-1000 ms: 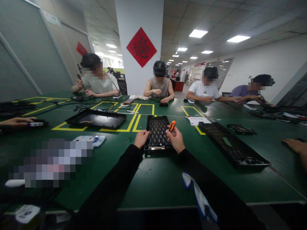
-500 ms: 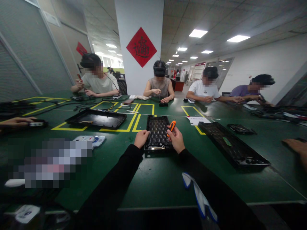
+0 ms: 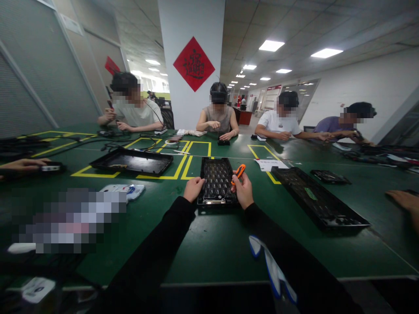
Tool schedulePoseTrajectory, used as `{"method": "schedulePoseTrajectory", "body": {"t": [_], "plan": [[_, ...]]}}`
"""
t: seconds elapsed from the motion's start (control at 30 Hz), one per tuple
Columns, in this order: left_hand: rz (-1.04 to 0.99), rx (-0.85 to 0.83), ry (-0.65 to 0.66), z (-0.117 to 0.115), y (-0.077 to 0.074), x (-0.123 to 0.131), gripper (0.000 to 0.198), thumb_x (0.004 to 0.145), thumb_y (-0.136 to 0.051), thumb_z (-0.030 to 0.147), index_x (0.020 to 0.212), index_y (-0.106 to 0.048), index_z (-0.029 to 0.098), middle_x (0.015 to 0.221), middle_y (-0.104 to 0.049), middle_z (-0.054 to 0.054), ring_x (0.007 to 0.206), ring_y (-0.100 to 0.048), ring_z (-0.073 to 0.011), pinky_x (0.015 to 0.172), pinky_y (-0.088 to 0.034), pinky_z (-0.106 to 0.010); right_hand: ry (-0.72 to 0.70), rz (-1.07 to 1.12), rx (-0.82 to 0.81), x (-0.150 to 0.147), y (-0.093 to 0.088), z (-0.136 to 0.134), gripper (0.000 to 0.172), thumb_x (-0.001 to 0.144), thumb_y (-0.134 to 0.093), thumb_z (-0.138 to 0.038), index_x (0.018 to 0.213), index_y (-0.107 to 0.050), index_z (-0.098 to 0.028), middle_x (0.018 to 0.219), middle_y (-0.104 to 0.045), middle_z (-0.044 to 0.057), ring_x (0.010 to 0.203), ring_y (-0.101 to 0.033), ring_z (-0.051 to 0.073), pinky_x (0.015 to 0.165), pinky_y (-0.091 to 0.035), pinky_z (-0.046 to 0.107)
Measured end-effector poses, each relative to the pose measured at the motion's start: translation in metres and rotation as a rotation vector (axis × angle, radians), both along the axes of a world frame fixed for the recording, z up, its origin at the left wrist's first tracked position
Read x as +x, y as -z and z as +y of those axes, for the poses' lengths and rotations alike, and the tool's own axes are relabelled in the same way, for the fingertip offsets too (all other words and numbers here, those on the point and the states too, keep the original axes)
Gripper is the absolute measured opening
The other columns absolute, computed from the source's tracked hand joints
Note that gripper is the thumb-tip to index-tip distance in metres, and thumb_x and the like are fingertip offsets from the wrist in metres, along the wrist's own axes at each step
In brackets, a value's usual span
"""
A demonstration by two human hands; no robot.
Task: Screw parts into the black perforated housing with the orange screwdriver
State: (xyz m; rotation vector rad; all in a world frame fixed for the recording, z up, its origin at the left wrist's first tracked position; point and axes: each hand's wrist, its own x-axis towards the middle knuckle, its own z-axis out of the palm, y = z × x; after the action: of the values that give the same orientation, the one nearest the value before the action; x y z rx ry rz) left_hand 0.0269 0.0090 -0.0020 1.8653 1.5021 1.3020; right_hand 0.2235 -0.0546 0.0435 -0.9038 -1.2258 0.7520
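In front of me on the green table lies a black tray-like casing (image 3: 214, 174) with rows of shiny, raised parts inside. A light metal strip (image 3: 214, 201) runs along its near end. My left hand (image 3: 194, 189) is closed on the casing's left edge. In my right hand (image 3: 243, 192) is a screwdriver with an orange and black handle (image 3: 240, 170), held between thumb and fingers at the casing's right side. Its thin shaft slants down and left to the near end, close to the metal strip. Whether the tip touches a screw is too small to tell.
A black shallow tray (image 3: 131, 162) lies left, and a long black casing (image 3: 319, 196) right, with a small black part (image 3: 330, 176) beyond it. White paper (image 3: 270, 165) lies behind. Several people sit opposite; a co-worker's hand (image 3: 22, 165) is at far left, another (image 3: 404, 200) at right.
My right hand has shifted slightly right, and the screwdriver handle has moved right and tilted, so its shaft now shows pointing at the near end. My left hand stays on the casing.
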Motion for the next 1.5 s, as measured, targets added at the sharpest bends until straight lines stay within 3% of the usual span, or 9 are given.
{"method": "schedulePoseTrajectory", "body": {"t": [1.1,1.33,1.5], "plan": [[0.048,0.009,-0.015,0.0007,-0.0003,-0.0002,0.039,0.074,-0.04,0.042,0.047,-0.03,0.017,0.046,-0.031,0.005,0.05,-0.032,-0.0081,0.051,-0.022,-0.023,-0.05,-0.014,-0.014,0.0001,0.0011,0.0001,0.035,0.074,-0.055,-0.038,0.103,-0.05,-0.019,0.059,-0.048,-0.006,0.04,-0.042,0.004,0.038,-0.034,0.017],[0.053,0.002,-0.019,-0.0002,-0.0015,-0.0003,0.039,0.075,-0.04,0.041,0.047,-0.029,0.017,0.046,-0.031,0.005,0.049,-0.033,-0.0082,0.051,-0.021,-0.023,-0.03,0.01,0.058,-0.0018,0.0009,0.0028,0.045,0.064,-0.065,-0.031,0.104,-0.05,-0.019,0.081,-0.057,0.001,0.053,-0.048,0.007,0.044,-0.039,0.018],[0.057,-0.004,-0.02,0.0008,-0.0009,0.0001,0.038,0.075,-0.04,0.041,0.047,-0.03,0.017,0.046,-0.031,0.005,0.05,-0.033,-0.0083,0.051,-0.021,-0.023,-0.082,0.023,0.03,-0.0013,-0.0008,0.0015,0.038,0.071,-0.058,-0.032,0.105,-0.049,-0.017,0.083,-0.06,0.003,0.051,-0.047,0.007,0.042,-0.037,0.018]]}}
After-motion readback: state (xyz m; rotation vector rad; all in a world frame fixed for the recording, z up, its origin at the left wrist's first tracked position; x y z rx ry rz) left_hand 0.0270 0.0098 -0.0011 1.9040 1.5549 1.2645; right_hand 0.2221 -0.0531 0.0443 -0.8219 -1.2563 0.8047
